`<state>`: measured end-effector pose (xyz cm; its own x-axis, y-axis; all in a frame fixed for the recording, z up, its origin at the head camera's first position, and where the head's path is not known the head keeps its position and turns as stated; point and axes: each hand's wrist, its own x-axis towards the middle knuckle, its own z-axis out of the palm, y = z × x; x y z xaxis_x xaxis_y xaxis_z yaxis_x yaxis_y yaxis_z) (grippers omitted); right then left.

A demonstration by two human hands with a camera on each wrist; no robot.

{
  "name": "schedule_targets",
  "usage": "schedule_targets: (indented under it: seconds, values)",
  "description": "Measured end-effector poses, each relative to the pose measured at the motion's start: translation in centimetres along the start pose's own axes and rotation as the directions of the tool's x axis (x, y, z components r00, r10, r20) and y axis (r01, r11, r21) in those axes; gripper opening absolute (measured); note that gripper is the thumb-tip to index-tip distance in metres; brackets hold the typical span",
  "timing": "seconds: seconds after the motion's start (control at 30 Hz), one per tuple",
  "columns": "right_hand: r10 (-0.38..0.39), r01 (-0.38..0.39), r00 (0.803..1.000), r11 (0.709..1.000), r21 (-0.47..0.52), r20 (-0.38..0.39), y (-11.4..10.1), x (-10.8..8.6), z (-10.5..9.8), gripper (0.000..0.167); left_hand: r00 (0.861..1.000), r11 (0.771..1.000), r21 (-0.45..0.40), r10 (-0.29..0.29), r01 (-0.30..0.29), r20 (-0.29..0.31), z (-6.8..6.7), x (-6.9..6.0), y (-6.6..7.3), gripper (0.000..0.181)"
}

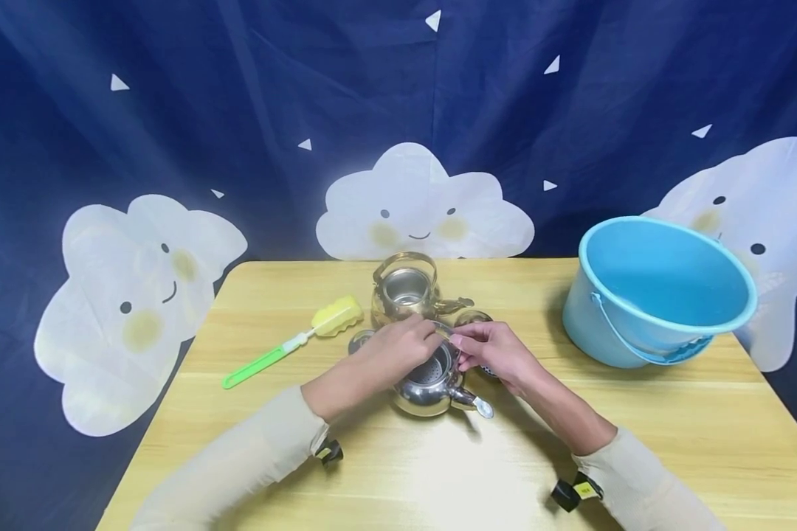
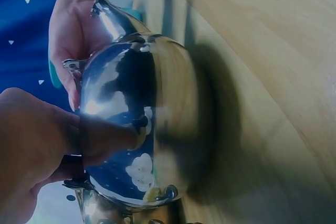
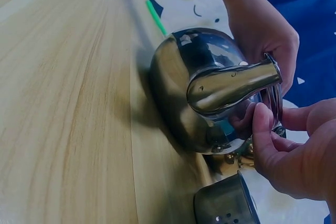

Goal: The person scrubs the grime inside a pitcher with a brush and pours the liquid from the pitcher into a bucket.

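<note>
A silver teapot [image 1: 425,398] stands lidless on the table, a perforated strainer [image 1: 432,371] inside its mouth. My left hand [image 1: 398,350] reaches over its far left rim, fingers curled at the metal handle [image 3: 275,100]; their exact contact is partly hidden. On the other side, my right hand [image 1: 501,354] pinches the handle between thumb and fingers, above the spout [image 3: 233,87]. Close behind is a gold-toned teapot [image 1: 388,310], also without a lid. A loose strainer [image 3: 223,203] lies by my right hand, partly covered in the head view.
A sponge brush [image 1: 335,317] with a green handle lies at left. Beside the teapots sit a silver lid [image 1: 359,341] and a round gold-toned piece [image 1: 471,317], both partly hidden. A blue bucket [image 1: 584,310] stands at right. Behind the table [image 1: 239,457] hangs a blue curtain [image 1: 398,81].
</note>
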<state>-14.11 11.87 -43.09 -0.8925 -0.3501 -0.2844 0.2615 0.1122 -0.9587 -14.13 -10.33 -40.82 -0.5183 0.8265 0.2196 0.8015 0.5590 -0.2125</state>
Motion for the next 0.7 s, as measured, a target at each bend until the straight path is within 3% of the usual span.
schedule_targets:
  seconds: [0.2, 0.7]
  values:
    - [-0.005, 0.005, 1.0, 1.0, 0.0, 0.005, -0.01, 0.03, -0.12, 0.043, 0.999, 0.997, 0.074, 0.033, -0.032, -0.003, 0.19, 0.41, -0.09, 0.028]
    - [0.001, -0.001, 1.0, 1.0, -0.003, -0.004, 0.13, 0.19, -0.1, 0.044, 0.993, 0.984, 0.133, 0.119, -0.115, -0.022, 0.19, 0.61, -0.92, 0.025]
